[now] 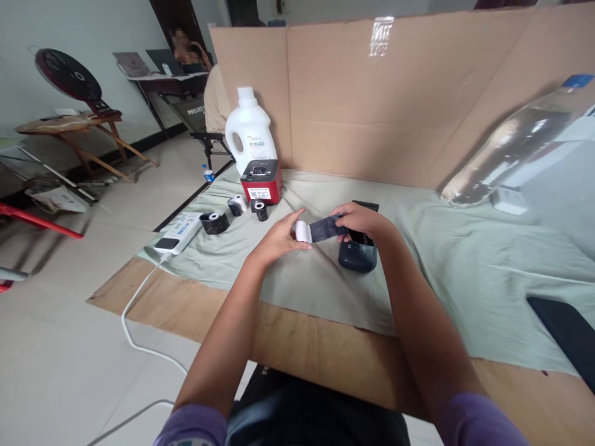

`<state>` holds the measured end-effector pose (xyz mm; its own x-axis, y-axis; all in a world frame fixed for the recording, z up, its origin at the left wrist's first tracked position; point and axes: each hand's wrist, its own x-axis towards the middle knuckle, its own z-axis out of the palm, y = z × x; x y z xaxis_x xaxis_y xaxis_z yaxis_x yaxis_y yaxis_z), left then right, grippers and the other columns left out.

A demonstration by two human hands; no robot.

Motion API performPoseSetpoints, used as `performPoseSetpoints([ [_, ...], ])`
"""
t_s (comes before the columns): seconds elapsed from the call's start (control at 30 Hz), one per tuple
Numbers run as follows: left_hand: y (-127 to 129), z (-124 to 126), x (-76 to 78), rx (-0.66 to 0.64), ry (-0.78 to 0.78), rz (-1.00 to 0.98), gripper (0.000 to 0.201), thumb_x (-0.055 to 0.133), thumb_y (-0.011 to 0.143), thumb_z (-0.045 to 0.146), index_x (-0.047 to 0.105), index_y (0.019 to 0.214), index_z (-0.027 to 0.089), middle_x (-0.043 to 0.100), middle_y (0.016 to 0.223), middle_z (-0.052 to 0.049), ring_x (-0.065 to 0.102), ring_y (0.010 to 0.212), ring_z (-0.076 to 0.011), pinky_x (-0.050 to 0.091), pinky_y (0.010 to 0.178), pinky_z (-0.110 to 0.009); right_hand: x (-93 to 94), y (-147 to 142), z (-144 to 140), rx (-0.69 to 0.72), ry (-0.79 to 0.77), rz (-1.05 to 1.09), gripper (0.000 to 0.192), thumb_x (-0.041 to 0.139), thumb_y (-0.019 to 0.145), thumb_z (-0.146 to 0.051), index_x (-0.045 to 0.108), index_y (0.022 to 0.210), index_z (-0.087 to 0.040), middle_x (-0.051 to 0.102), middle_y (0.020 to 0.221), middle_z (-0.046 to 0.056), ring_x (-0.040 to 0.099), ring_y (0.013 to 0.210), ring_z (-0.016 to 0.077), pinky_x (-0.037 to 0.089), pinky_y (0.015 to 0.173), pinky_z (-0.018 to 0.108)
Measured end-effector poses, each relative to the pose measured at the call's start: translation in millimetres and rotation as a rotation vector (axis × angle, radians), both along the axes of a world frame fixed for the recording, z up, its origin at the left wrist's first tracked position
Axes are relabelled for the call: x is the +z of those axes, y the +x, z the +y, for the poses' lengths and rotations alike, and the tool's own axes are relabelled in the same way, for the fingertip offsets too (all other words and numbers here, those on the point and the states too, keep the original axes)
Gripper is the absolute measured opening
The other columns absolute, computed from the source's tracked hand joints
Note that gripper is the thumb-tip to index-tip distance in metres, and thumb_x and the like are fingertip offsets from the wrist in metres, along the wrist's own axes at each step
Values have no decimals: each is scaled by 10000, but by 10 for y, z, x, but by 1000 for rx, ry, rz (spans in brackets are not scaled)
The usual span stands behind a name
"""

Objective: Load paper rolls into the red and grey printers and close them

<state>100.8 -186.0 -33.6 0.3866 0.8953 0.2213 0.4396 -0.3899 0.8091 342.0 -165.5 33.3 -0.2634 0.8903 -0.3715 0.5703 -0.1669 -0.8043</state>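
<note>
My left hand (277,237) grips a small white paper roll (303,231) at its end. A dark strip (325,228) runs from the roll to my right hand (360,220), which pinches the strip's other end. Just below and behind my right hand sits a small dark label printer (357,254) with its lid open, on the pale green cloth (441,260). Both hands hover a little above the cloth.
A red and black printer (261,181), a white jug (250,130), several tape rolls (214,222) and a white power strip (179,232) lie at the left. A cardboard wall (372,105) stands behind. A clear bottle (506,148) lies at the right. A person (188,49) sits far back.
</note>
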Motion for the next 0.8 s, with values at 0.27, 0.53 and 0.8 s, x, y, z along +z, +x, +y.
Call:
performPoseSetpoints([
  [0.27,24,29,25,-5,119,188,918,872,602,381,485,1404,158,561,1318,-140,564,1201,-316,461,1030,-432,71,24,-28,-3,-18,-36,278,570,761,-54,655,1004,-161,660,524,30,667,541,196,491,494,237],
  [0.53,-5,-14,78,-39,174,348,796,831,599,243,503,1321,171,578,1272,-128,600,1128,-308,481,972,-419,-93,-59,26,-48,-18,39,191,697,664,-104,680,833,-193,645,506,33,644,498,232,458,471,298],
  [0.8,-296,64,341,-198,198,584,525,784,616,193,543,1083,194,609,993,-41,625,873,-247,458,729,-307,-154,-281,-21,193,-73,-15,136,652,623,-111,658,713,-213,665,528,32,598,486,199,419,496,282],
])
